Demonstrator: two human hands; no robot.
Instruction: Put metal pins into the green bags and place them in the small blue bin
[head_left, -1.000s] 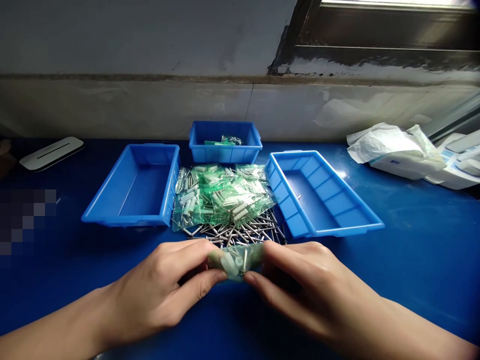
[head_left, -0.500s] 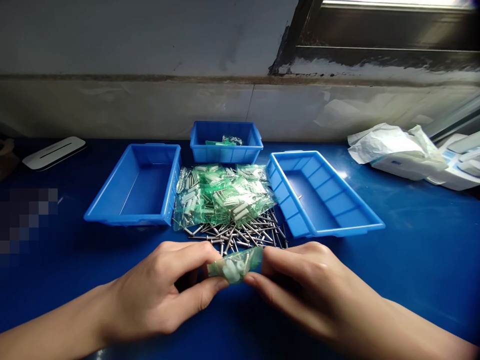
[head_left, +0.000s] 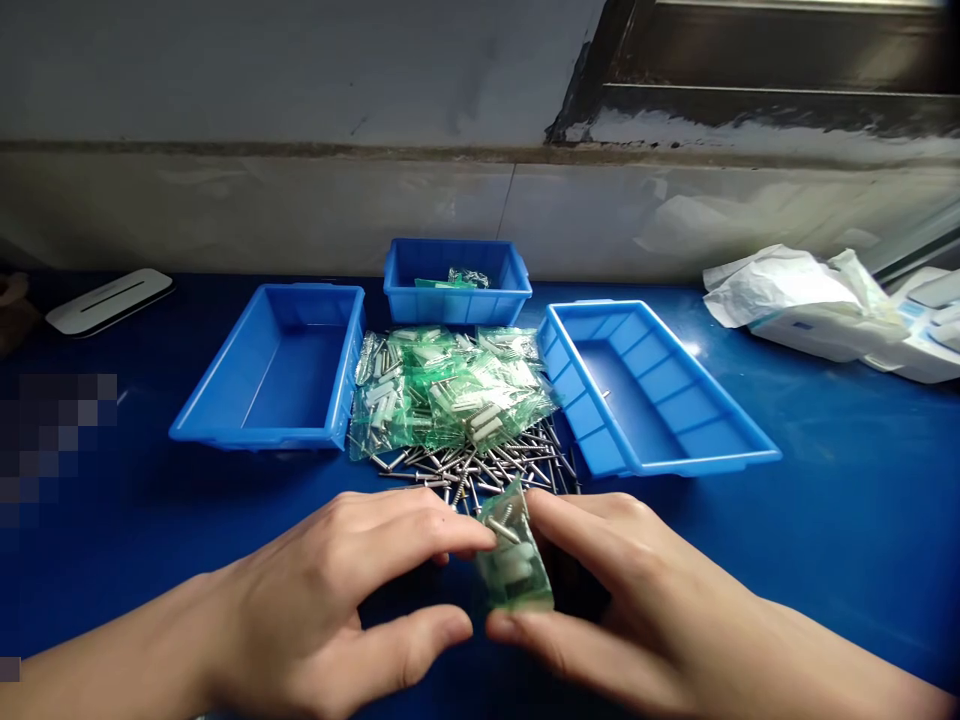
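Observation:
A small clear-green plastic bag (head_left: 514, 560) with screws and white plugs inside is held upright by my right hand (head_left: 637, 580), between thumb and fingers at its right edge. My left hand (head_left: 337, 590) has thumb and forefinger apart, the forefinger tip touching or close beside the bag's left side. Just beyond the hands lie loose screws (head_left: 517, 460) in a heap. Behind them is a pile of filled green bags (head_left: 442, 385) holding screws and white plugs.
Blue bins stand around the pile: a left bin (head_left: 255, 435), a back bin (head_left: 457, 305) with some bags in it, and a right bin (head_left: 712, 465) with a small piece inside. A white flat device (head_left: 111, 302) lies far left; white crumpled paper (head_left: 787, 285) lies right.
The bag has turned from lying sideways between both hands to standing upright in my right hand. My left fingers have opened and let go of its left end.

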